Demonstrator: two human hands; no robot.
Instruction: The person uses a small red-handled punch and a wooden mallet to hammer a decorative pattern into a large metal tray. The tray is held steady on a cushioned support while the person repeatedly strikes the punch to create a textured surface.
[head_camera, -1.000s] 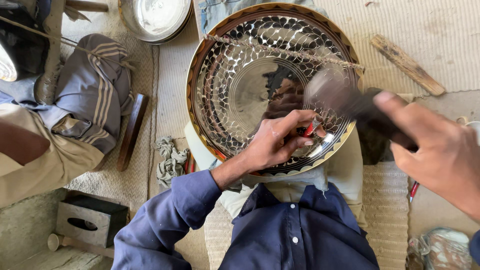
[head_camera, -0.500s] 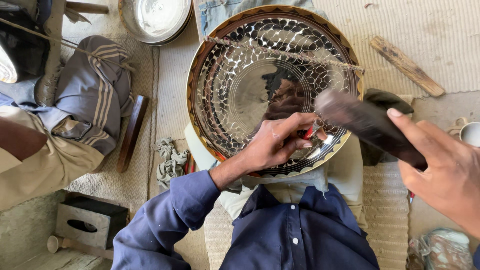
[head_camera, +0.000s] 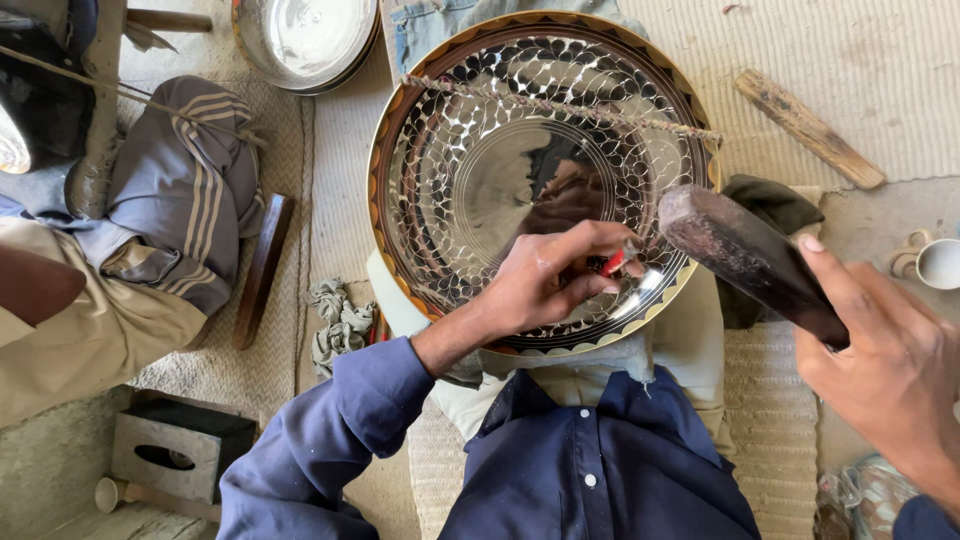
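Starting at the left edge: a seated person's striped grey garment (head_camera: 185, 200) and tan trousers (head_camera: 80, 330), partly in view. Below them, a small dark box (head_camera: 175, 455) on the floor. Beside the garment, a dark wooden stick (head_camera: 262, 270) lying on the woven mat (head_camera: 330, 170); next to it a crumpled grey rag (head_camera: 340, 320). Top left of centre: a plain steel bowl (head_camera: 305, 40), cut off by the frame edge.

Centre: a large round metal tray (head_camera: 470, 160), mirror-bright, with a scalloped engraved pattern and a gold and brown rim, resting on the wearer's lap above the blue shirt (head_camera: 590, 470). A thin twisted cord (head_camera: 560, 105) crosses its upper part.

Left hand (head_camera: 545, 285): closed in a pinch on a small red-tipped tool (head_camera: 612, 263), the tip set against the tray's lower right inner band.

Right hand (head_camera: 885, 370): closed around a dark hammer (head_camera: 745, 255), head raised just beside the tray's right rim, near the tool but apart from it.

Right side: a dark cloth (head_camera: 770, 205) behind the hammer, a wooden slat (head_camera: 810, 128) on the mat, a small white cup (head_camera: 940, 263) at the edge.
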